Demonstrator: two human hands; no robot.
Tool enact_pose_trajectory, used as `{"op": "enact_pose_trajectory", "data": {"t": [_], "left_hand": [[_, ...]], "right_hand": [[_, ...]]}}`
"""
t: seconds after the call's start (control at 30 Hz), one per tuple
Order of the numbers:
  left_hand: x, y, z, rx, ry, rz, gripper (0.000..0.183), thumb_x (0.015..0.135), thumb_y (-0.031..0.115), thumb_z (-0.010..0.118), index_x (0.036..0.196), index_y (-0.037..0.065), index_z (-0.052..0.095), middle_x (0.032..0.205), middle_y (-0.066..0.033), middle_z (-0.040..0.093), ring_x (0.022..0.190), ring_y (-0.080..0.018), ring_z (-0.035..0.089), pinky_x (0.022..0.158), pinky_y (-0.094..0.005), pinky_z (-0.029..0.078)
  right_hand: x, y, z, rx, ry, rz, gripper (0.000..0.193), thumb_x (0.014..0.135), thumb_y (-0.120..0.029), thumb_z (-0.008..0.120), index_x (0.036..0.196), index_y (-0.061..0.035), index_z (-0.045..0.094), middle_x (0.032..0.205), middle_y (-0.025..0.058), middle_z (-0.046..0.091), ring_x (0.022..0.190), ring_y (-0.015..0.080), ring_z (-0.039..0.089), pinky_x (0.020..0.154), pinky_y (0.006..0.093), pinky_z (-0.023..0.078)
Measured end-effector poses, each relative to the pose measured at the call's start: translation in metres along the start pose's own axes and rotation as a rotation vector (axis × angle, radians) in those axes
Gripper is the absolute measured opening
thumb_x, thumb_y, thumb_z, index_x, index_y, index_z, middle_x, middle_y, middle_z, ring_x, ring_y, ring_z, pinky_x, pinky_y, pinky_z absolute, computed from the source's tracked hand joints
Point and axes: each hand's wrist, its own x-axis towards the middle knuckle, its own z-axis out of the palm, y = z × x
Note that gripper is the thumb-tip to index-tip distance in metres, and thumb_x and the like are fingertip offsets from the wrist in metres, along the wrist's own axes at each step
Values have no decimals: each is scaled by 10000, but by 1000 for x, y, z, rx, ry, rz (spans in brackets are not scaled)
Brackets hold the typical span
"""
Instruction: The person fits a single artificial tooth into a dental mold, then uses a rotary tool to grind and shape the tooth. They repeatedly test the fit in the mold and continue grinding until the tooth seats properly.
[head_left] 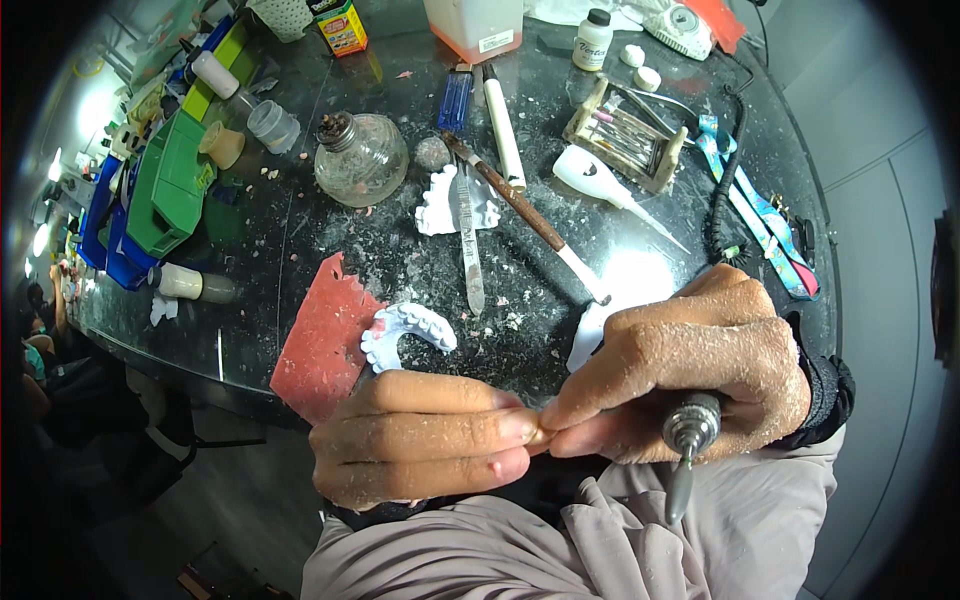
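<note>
And here are 2 hands meeting right over the lap, close to the edge of the black table (250,345)! The left hand (420,440) comes in with its fingers pressed side by side, tips reaching the right hand (690,365), where thumb and forefinger pinch together. Whatever sits in that pinch is too small and too covered to make out, and the left thumb is hidden, so its grip cannot be told.

Look at the rotary handpiece (692,425): it's tucked in the right hand's curled fingers, its metal bur (680,490) angled down over the lap, well apart from the pinch. So no grinding at this instant; it looks like a pause for handling.

How far along? Pale dust coats the right hand, and crumbs litter the table, so some shaving down appears done. The white arch cast (430,325), a pink patch at its left side, lies just beyond the left hand, overlapping the red sheet (320,345), whose upper edge is ragged. Nothing is being fitted to that cast yet. With the handpiece in hand, the work reads as midway, though how much shaping remains doesn't show.
</note>
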Motion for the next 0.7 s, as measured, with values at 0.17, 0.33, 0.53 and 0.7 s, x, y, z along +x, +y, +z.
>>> {"op": "enact_pose_trajectory", "data": {"t": [0.17, 0.33, 0.53, 0.7], "left_hand": [[7, 12, -1, 124, -102, -15, 214, 659, 18, 779, 863, 10, 716, 875, -83, 704, 813, -185, 670, 715, -220, 580], [29, 33, -1, 361, -264, -88, 121, 678, 27, 767, 777, -10, 708, 820, -98, 703, 758, -176, 679, 647, -207, 563], [30, 26, 2, 500, -355, 10, 105, 634, -22, 739, 702, -58, 668, 763, -150, 681, 750, -216, 673, 589, -229, 563], [35, 33, 3, 495, -585, -31, 176, 565, -44, 712, 719, -84, 639, 745, -172, 661, 734, -289, 668, 551, -299, 556]], "right_hand": [[3, -4, -4, -153, -61, 12, 189, 702, -82, 816, 848, -44, 702, 660, 51, 656, 495, 126, 618, 409, 250, 423], [1, -7, -8, -155, -128, 138, 209, 738, -105, 798, 899, -62, 672, 704, 9, 648, 466, 96, 552, 438, 244, 406], [-3, -8, -7, -210, -162, 271, 248, 751, -63, 769, 968, -53, 650, 764, 27, 672, 555, 135, 602, 515, 255, 455], [-6, -9, -5, -250, -183, 402, 380, 639, 34, 736, 997, -46, 636, 747, 55, 674, 596, 142, 613, 546, 276, 465]]}}
